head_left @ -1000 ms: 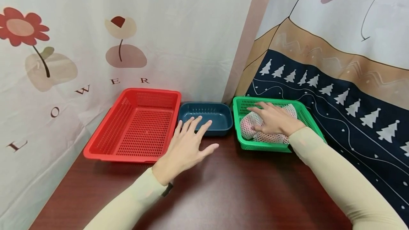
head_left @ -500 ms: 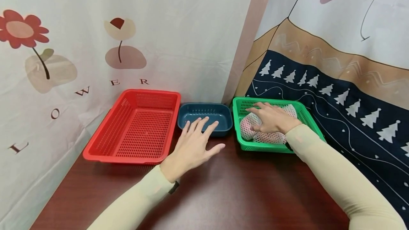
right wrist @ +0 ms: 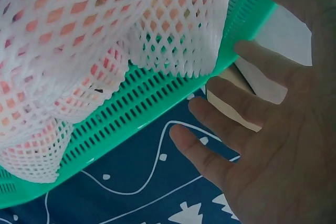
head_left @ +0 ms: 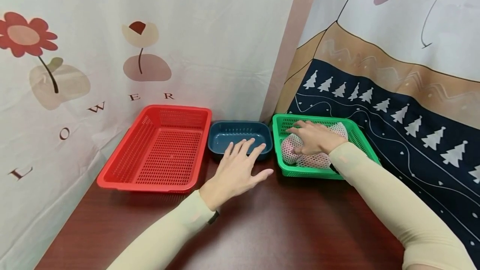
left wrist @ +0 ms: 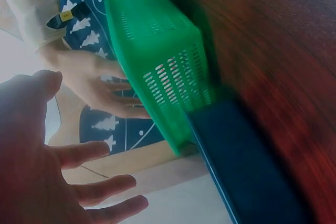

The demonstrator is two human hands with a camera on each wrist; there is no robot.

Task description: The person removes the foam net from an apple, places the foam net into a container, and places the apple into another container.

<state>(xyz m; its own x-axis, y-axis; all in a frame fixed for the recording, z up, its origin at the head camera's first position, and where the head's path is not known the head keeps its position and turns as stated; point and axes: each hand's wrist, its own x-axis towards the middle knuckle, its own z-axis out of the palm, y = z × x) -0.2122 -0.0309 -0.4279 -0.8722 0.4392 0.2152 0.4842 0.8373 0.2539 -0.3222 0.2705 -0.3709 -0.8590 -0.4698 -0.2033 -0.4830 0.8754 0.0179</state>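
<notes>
My right hand (head_left: 316, 137) hovers over the green basket (head_left: 305, 173), fingers spread and holding nothing. Beneath it lie several roundish pinkish-red things in white foam netting (right wrist: 79, 30); what they are inside the netting I cannot tell. In the right wrist view the fingers (right wrist: 226, 114) stand apart from the netting. My left hand (head_left: 236, 174) is in the air before the small dark blue tray (head_left: 240, 126), palm down with fingers spread. Nothing is in it. The left wrist view shows its loose fingers (left wrist: 105, 190) beside the blue tray and the green basket's side.
A large red basket (head_left: 170, 153) with slotted walls stands at the left, close beside the blue tray. All three containers sit on a dark reddish wooden table (head_left: 285, 224). Printed curtains (head_left: 225, 45) hang behind and to the right.
My left hand has drifted right and slightly down in front of the blue tray. The right hand has shifted slightly left over the green basket. The containers stay where they were.
</notes>
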